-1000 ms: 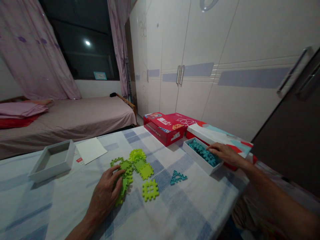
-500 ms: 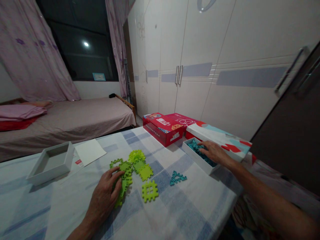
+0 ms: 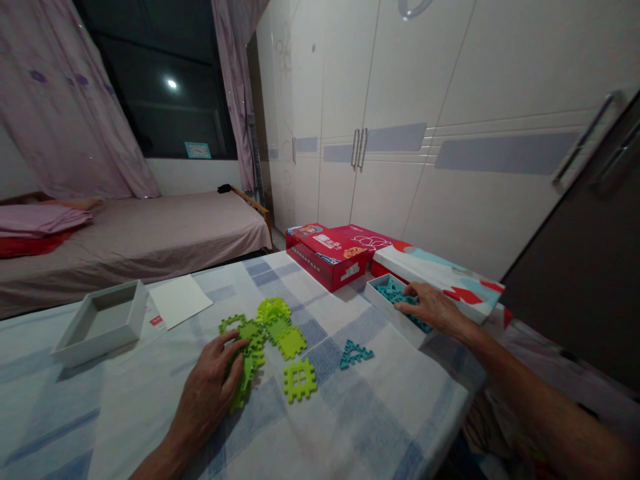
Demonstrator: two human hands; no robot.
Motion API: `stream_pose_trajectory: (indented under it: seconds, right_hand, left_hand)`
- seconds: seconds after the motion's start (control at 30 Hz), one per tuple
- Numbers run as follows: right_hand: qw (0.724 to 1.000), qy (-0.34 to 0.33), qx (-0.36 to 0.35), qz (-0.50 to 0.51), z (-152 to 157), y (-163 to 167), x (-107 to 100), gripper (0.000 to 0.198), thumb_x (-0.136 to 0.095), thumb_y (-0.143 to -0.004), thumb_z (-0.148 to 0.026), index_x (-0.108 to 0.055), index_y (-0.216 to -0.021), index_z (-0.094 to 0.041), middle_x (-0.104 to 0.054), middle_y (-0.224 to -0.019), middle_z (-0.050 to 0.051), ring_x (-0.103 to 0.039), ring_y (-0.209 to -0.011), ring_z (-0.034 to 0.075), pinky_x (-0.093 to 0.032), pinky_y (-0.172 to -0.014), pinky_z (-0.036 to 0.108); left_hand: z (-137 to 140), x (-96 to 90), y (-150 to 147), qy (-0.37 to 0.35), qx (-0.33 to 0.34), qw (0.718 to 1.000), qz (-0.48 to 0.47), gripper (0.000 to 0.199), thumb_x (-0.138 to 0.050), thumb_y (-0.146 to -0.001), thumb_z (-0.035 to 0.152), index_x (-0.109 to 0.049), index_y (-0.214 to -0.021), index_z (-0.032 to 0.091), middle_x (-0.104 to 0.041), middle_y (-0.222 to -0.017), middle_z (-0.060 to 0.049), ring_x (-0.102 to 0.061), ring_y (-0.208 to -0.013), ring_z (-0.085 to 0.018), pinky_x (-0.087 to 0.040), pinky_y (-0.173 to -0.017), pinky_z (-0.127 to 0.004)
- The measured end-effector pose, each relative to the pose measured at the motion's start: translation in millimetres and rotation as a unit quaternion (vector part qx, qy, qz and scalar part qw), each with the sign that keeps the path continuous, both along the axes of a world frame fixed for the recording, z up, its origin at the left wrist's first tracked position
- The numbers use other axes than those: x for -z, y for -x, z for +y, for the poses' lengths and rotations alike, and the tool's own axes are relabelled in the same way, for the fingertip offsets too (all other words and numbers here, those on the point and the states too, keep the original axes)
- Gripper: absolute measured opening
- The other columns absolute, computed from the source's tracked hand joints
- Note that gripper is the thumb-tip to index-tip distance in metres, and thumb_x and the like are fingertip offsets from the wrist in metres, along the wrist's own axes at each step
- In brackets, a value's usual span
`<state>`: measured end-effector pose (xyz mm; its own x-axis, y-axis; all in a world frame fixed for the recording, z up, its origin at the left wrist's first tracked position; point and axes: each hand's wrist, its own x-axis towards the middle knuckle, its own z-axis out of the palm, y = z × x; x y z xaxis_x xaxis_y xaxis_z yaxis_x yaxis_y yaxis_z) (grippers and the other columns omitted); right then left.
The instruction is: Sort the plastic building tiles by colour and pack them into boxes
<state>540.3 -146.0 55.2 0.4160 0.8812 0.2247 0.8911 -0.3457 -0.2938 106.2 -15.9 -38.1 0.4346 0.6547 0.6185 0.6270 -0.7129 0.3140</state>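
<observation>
My left hand (image 3: pixel 213 380) lies with bent, spread fingers over a cluster of lime-green interlocking plastic pieces (image 3: pixel 253 332), touching them and hiding some. Just right of that cluster, a square lime-green piece with a cut-out middle (image 3: pixel 300 381) lies by itself. Farther right is a teal triangular piece (image 3: pixel 356 354) with toothed edges. My right hand (image 3: pixel 430 308) reaches into a white box (image 3: pixel 393 315) of teal pieces (image 3: pixel 393 291). Its thumb and fingers are apart over the pieces, and no piece shows lifted between them.
An open grey-white tray (image 3: pixel 103 327) and a white sheet of paper (image 3: pixel 180 301) lie on the left of the checked tablecloth (image 3: pixel 345 427). Red boxes (image 3: pixel 327 257) and a white, red and blue box (image 3: pixel 440 273) stand behind. The table's right edge lies beneath my right forearm.
My right hand has shifted slightly within the box, its thumb and fingers now spread wider over the teal pieces. My left hand stays on the green cluster.
</observation>
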Motion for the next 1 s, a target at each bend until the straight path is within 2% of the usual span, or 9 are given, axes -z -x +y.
stream_pose_trajectory:
  seconds: [0.2,0.3,0.4,0.47,0.53,0.63,0.7,0.87,1.0]
  right_hand:
    - [0.998,0.006,-0.050,0.031,-3,-9,9,0.026,-0.049,-0.081,-0.039,-0.063,-0.088,-0.020,-0.066,-0.087,0.004,-0.060,-0.080,0.019,-0.044,-0.070,0.030]
    - [0.998,-0.053,-0.034,0.002,-4,-6,7,0.024,-0.049,-0.080,-0.036,-0.062,-0.090,-0.019,-0.064,-0.097,0.007,-0.060,-0.089,0.021,-0.045,-0.079,0.032]
    - [0.994,-0.100,-0.038,0.001,-6,17,-2,0.023,-0.047,-0.083,-0.034,-0.061,-0.094,-0.019,-0.063,-0.101,0.008,-0.059,-0.090,0.020,-0.045,-0.081,0.033]
    - [0.991,-0.066,-0.106,0.043,-8,42,-5,0.022,-0.046,-0.086,-0.033,-0.060,-0.097,-0.020,-0.063,-0.101,0.007,-0.060,-0.088,0.019,-0.046,-0.082,0.032]
    - [0.976,-0.003,-0.204,0.073,-10,66,-4,0.028,-0.051,-0.085,-0.034,-0.059,-0.108,-0.020,-0.061,-0.113,0.007,-0.057,-0.100,0.020,-0.043,-0.090,0.033]
    - [0.943,0.080,-0.313,0.074,-12,92,7,0.054,-0.064,-0.077,-0.038,-0.050,-0.127,-0.021,-0.048,-0.135,0.009,-0.043,-0.123,0.025,-0.034,-0.103,0.039]
    - [0.933,0.107,-0.337,0.069,-13,100,15,0.061,-0.068,-0.074,-0.035,-0.048,-0.130,-0.022,-0.047,-0.135,0.009,-0.043,-0.122,0.026,-0.034,-0.102,0.041]
    - [0.931,0.094,-0.349,0.053,-10,108,26,0.033,-0.057,-0.080,-0.021,-0.059,-0.113,-0.020,-0.058,-0.108,0.006,-0.055,-0.097,0.018,-0.042,-0.087,0.032]
    - [0.942,0.078,-0.324,0.045,-11,111,23,0.027,-0.057,-0.080,-0.022,-0.061,-0.107,-0.019,-0.059,-0.099,0.006,-0.057,-0.091,0.018,-0.043,-0.082,0.030]
  left_hand:
    - [0,-0.8,-1,0.005,-0.005,1.000,-0.004,0.030,-0.043,-0.087,0.037,-0.066,-0.100,0.022,-0.062,-0.114,-0.009,-0.061,-0.104,-0.023,-0.052,-0.090,-0.040]
    - [-1,-1.1,-1,0.000,-0.005,1.000,-0.011,0.030,-0.044,-0.087,0.037,-0.066,-0.100,0.022,-0.062,-0.114,-0.008,-0.061,-0.103,-0.023,-0.052,-0.090,-0.039]
    - [0,0.0,0,-0.007,0.000,1.000,-0.012,0.029,-0.044,-0.087,0.037,-0.066,-0.100,0.022,-0.062,-0.113,-0.008,-0.061,-0.103,-0.023,-0.052,-0.090,-0.039]
    - [1,1.1,1,-0.008,0.000,1.000,-0.008,0.029,-0.044,-0.087,0.037,-0.065,-0.100,0.022,-0.062,-0.114,-0.008,-0.061,-0.104,-0.023,-0.051,-0.091,-0.040]
    - [1,1.8,1,-0.008,-0.001,1.000,-0.003,0.030,-0.044,-0.087,0.037,-0.065,-0.101,0.021,-0.061,-0.115,-0.009,-0.060,-0.104,-0.023,-0.051,-0.091,-0.041]
    - [1,1.8,1,-0.003,0.000,1.000,0.002,0.030,-0.044,-0.088,0.036,-0.065,-0.101,0.021,-0.061,-0.115,-0.009,-0.060,-0.105,-0.023,-0.050,-0.092,-0.041]
    - [1,1.7,1,0.002,0.000,1.000,0.005,0.030,-0.043,-0.088,0.035,-0.065,-0.102,0.021,-0.060,-0.116,-0.009,-0.059,-0.106,-0.023,-0.050,-0.093,-0.041]
    - [0,1.3,1,0.003,-0.001,1.000,0.007,0.029,-0.044,-0.087,0.034,-0.065,-0.103,0.020,-0.060,-0.115,-0.010,-0.059,-0.105,-0.023,-0.050,-0.092,-0.041]
    - [-2,-1.3,-1,-0.002,-0.002,1.000,0.001,0.029,-0.043,-0.088,0.034,-0.066,-0.100,0.020,-0.061,-0.114,-0.009,-0.060,-0.104,-0.023,-0.051,-0.091,-0.040]
